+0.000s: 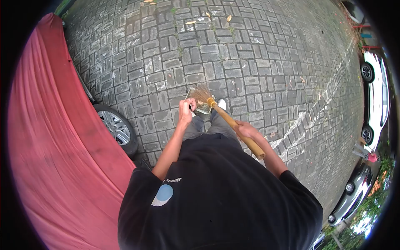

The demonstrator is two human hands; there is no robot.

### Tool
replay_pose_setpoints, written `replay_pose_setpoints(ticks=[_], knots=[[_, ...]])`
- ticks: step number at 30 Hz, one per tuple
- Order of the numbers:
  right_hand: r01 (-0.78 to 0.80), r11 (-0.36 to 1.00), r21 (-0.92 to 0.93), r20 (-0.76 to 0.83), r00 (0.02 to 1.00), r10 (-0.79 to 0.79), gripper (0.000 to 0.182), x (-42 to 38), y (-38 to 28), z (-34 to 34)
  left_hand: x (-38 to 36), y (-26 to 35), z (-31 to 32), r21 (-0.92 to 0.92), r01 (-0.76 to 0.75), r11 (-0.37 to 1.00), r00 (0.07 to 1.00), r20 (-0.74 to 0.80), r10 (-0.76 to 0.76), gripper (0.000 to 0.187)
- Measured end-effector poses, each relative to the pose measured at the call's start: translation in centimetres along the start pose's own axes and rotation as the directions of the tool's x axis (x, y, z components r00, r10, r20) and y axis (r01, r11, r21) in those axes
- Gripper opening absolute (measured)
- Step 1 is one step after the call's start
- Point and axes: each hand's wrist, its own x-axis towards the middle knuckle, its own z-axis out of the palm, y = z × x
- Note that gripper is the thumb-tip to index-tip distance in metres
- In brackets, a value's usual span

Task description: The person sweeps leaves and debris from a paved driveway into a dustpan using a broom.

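Note:
My right hand (pixel 246 129) is closed round the thick wooden handle of a short broom (pixel 225 116). The broom slants up and to the left, and its thin bristles lie over a dustpan (pixel 205 111) in front of my legs. Some brown debris seems to be in the pan, partly hidden by the bristles. My left hand (pixel 186 110) is closed at the near left side of the dustpan, on what looks like its handle; the fingers cover most of that part. One white shoe (pixel 222 103) shows just right of the pan.
Grey paving bricks (pixel 158 75) cover the ground, with a few dry leaves (pixel 190 22) farther off. Close on my left stands a vehicle under a red cover (pixel 62 137), its wheel (pixel 116 128) exposed. A white car (pixel 375 96) and a silver car (pixel 352 196) are parked at the right.

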Motion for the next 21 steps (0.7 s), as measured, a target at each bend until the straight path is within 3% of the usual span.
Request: replay_pose_setpoints(ticks=[1,2,4,7,9,11,13,16,18,19,21], knots=[[0.008,0.996,0.092,-0.001,1.0,-0.008,0.039,-1.5,-0.2,-0.2,-0.2,0.6,-0.8,-0.006,0.0,1.0,1.0,-0.025,0.0,0.045],[0.008,0.998,0.069,0.01,1.0,-0.009,0.039,-2.8,-0.9,-0.4,-0.4,1.3,-1.8,-0.072,0.006,0.997,0.996,-0.087,-0.012,0.045],[-0.02,0.99,0.142,-0.021,1.0,0.023,0.051,-4.8,-2.8,-0.3,-0.6,2.2,-4.1,-0.237,-0.028,0.971,0.987,-0.158,-0.01,0.042],[0.042,0.996,0.078,-0.113,0.993,-0.033,0.054,-3.7,-5.5,1.0,-1.3,3.3,-7.3,-0.382,-0.104,0.918,0.957,-0.291,-0.012,0.041],[0.067,0.997,0.047,-0.139,0.988,-0.059,0.056,-1.1,-7.4,1.7,-1.9,3.6,-9.3,-0.414,-0.173,0.894,0.93,-0.368,0.01,0.038],[0.197,0.976,0.089,-0.152,0.971,-0.182,0.058,2.4,-9.7,2.3,-1.9,4.2,-10.7,-0.389,-0.168,0.906,0.885,-0.464,-0.035,0.042],[0.255,0.96,0.116,-0.145,0.96,-0.238,0.059,7.7,-11.7,3.3,-1.2,4.0,-12.0,-0.355,-0.193,0.915,0.882,-0.472,0.002,0.041],[0.27,0.963,0.007,-0.153,0.952,-0.266,0.055,14.5,-15.3,5.7,0.7,3.2,-12.6,-0.319,-0.204,0.926,0.873,-0.488,0.024,0.038],[0.292,0.95,-0.108,-0.157,0.939,-0.306,0.038,19.1,-16.9,6.6,2.3,2.4,-13.0,-0.291,-0.191,0.937,0.864,-0.503,0.02,0.035],[0.295,0.949,-0.113,-0.134,0.942,-0.309,0.038,20.6,-17.8,6.3,3.1,2.2,-13.1,-0.278,-0.191,0.941,0.854,-0.521,0.019,0.035],[0.162,0.983,-0.088,0.065,0.986,-0.156,0.021,23.7,-19.0,5.6,4.9,2.2,-13.7,-0.27,-0.18,0.946,0.819,-0.573,-0.008,0.035]])
